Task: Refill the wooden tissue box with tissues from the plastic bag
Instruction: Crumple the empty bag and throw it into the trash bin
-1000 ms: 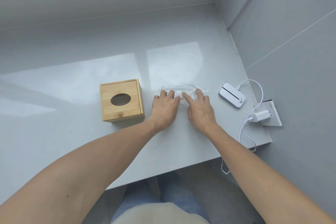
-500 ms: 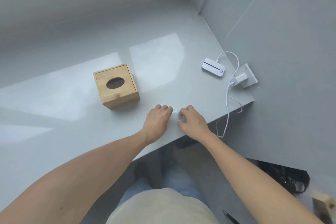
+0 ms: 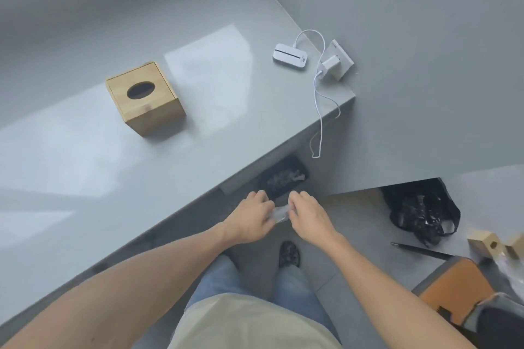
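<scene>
Both hands, the left hand [image 3: 251, 218] and right hand [image 3: 307, 214], keep a pinched grip on a crumpled clear plastic bag [image 3: 279, 212] off the edge of the grey surface [image 3: 119, 173]. Beyond, the wooden tissue box [image 3: 146, 99] stands closed on the surface; no tissue shows at its oval slot, so whether it has been refilled cannot be told.

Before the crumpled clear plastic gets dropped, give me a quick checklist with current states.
1. Both hands on the plastic: ok; left hand and right hand pinch the crumpled clear plastic wrapper.
2. Plastic clear of the grey counter: ok, held past its edge.
3. Black bin under the counter directly below the hands: cannot tell.
4. Square wooden tissue box upright: ok.
5. Tissues inside the box: cannot tell; the oval opening looks dark.
</scene>
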